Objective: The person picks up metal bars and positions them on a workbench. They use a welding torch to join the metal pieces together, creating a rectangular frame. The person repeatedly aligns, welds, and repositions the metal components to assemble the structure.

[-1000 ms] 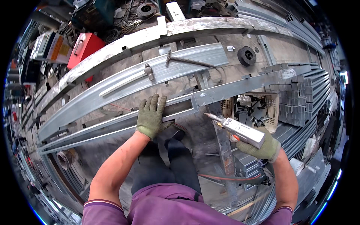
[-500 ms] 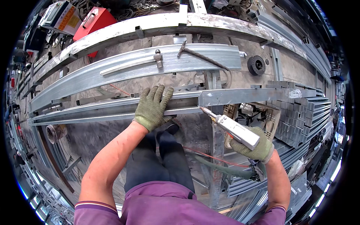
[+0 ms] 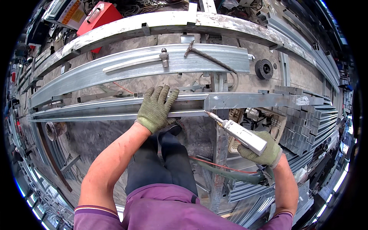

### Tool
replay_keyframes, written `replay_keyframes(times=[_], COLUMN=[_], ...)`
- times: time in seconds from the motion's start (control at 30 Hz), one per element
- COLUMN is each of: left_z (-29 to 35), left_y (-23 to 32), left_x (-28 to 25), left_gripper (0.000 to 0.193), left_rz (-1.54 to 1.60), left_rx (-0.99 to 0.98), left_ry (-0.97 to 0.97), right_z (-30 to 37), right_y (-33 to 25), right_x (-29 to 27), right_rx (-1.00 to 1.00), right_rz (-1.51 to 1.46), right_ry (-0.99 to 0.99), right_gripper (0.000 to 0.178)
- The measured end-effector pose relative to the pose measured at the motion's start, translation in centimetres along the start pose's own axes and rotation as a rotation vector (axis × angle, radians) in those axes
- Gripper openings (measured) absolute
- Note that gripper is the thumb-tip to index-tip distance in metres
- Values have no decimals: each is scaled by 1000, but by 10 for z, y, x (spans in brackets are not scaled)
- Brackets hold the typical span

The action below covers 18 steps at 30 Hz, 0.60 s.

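My left hand (image 3: 158, 109), in a green work glove, lies flat with fingers stretched across a long open steel channel (image 3: 88, 109). The channel's right end meets a grey steel bar (image 3: 245, 100) at a straight joint. In my gloved right hand (image 3: 262, 150) is a silver handheld welding gun (image 3: 245, 137), its fingers wrapped round the body. The gun's copper-coloured tip touches or nearly touches the lower edge of that joint; which, I cannot tell. Beyond the channel, a ball-peen hammer (image 3: 165, 58) and a hammer with a twisted handle (image 3: 209, 58) rest on a wide steel plate (image 3: 134, 78).
A plastic crate (image 3: 281, 124) of metal parts stands right of the joint, beside stacked square tubes (image 3: 303, 126). A black spool (image 3: 264, 69) lies farther back. A red cable (image 3: 224, 164) runs near my right arm. A long beam (image 3: 161, 25) and a red box (image 3: 99, 19) are at the back.
My head view has shifted slightly. The gun and my right hand sit a little lower and farther right in the picture; the tip stays by the joint. My left hand keeps its place on the channel.
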<state>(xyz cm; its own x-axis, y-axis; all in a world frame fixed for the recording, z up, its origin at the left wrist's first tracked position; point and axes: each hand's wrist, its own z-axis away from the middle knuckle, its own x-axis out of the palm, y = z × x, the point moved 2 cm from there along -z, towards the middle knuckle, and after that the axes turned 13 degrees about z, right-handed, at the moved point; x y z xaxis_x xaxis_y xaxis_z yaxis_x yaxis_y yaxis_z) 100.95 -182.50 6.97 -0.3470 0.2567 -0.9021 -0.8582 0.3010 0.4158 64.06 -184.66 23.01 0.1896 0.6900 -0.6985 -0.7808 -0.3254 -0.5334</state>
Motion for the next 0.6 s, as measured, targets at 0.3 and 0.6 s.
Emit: replay_keyframes(times=[0.3, 0.6], left_z=[0, 1], left_y=[-1, -1], left_x=[1, 2], left_gripper=[114, 111], left_rz=[-34, -14], left_rx=[0, 1], left_ry=[-15, 9], right_z=[-4, -8], right_y=[3, 3], right_x=[-2, -7], right_rx=[-52, -47], right_rz=[-24, 108], right_ry=[31, -48], right_gripper=[31, 35])
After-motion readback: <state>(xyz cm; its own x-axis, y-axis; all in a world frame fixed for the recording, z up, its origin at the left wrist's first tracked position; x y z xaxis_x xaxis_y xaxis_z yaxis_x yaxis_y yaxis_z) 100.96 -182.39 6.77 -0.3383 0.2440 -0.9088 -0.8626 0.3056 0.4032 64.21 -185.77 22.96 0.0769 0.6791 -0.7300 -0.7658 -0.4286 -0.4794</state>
